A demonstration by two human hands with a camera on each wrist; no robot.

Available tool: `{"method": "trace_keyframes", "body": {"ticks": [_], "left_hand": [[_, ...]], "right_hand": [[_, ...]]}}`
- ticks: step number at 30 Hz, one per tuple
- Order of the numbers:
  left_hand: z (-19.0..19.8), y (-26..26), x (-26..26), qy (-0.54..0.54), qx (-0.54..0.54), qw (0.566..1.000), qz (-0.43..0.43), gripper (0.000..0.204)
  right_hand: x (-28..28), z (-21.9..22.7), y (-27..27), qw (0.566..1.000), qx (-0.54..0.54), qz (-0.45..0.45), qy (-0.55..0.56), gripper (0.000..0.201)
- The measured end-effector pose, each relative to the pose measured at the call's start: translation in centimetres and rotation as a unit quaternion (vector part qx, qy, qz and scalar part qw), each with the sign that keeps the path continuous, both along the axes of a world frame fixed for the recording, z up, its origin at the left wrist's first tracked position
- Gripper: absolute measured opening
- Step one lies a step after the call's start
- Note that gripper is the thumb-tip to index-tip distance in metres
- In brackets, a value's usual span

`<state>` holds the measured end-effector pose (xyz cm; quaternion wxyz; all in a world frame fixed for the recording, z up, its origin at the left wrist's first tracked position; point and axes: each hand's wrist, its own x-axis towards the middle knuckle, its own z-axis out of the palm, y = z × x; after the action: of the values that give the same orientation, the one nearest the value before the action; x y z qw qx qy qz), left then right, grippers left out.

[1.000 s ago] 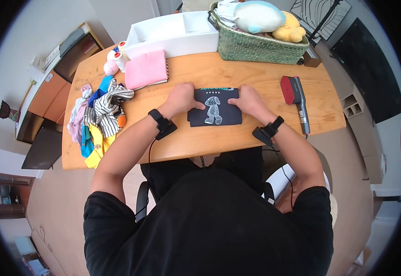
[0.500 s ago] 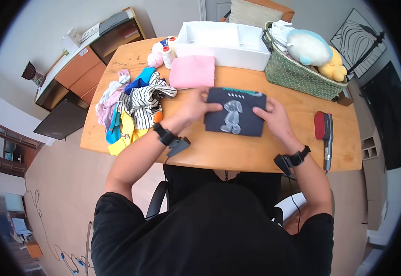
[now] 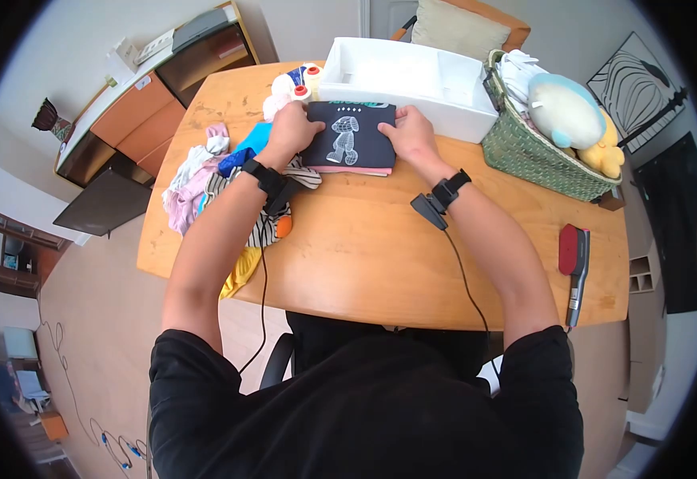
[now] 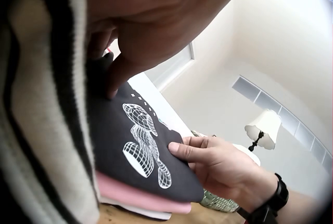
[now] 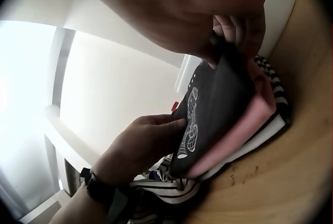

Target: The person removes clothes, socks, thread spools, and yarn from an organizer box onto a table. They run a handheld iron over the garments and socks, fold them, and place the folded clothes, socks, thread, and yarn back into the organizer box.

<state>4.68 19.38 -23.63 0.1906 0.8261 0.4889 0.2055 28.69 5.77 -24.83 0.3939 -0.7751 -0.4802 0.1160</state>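
A folded black garment (image 3: 354, 144) with a white wireframe dog print lies on top of the folded pink cloth (image 3: 364, 170). My left hand (image 3: 291, 132) holds its left edge, thumb on top and fingers beneath. At the opposite edge my right hand (image 3: 412, 137) pinches it the same way. In the right wrist view the pink cloth (image 5: 242, 130) shows under the black garment (image 5: 221, 99), with white and striped layers below. The left wrist view shows the right thumb on the garment (image 4: 151, 141).
A loose pile of clothes (image 3: 192, 188) sits left, partly under my left forearm. Thread spools (image 3: 311, 76) and a white divided box (image 3: 412, 80) stand behind. To the right are a green basket (image 3: 532, 156) of soft toys and a red-and-grey handheld device (image 3: 576, 263).
Both hands have carried the black garment away from the body and leftward, from bare table onto the pink cloth. The head view has shifted too.
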Motion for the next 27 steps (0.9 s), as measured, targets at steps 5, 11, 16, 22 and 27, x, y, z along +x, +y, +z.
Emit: {"method": "trace_keyframes", "body": {"ticks": [5,11,16,22,27], "left_hand": [[1.7,-3.5,0.8,0.096,0.152,0.984,-0.022,0.06],[4.5,-11.2,-1.4,0.018,0.329,0.934,-0.139,0.029],[6.4,-12.8,-13.6,0.002,0.292,0.957,-0.003,0.023],[0.3,-3.5,-30.7,0.094,0.134,0.977,0.134,0.053],[-1.8,-0.2,-32.2,0.165,0.056,0.982,0.078,0.041]], "right_hand": [[-1.3,0.8,-3.1,0.982,0.072,0.081,-0.153,0.032],[-2.6,2.0,-8.6,0.958,0.096,0.168,-0.213,0.031],[-2.1,3.3,-22.0,0.952,0.057,0.242,-0.178,0.034],[-1.2,-1.7,-33.3,0.982,-0.015,0.16,-0.1,0.028],[-1.6,-5.4,-35.8,0.99,0.04,0.088,-0.106,0.027]]}}
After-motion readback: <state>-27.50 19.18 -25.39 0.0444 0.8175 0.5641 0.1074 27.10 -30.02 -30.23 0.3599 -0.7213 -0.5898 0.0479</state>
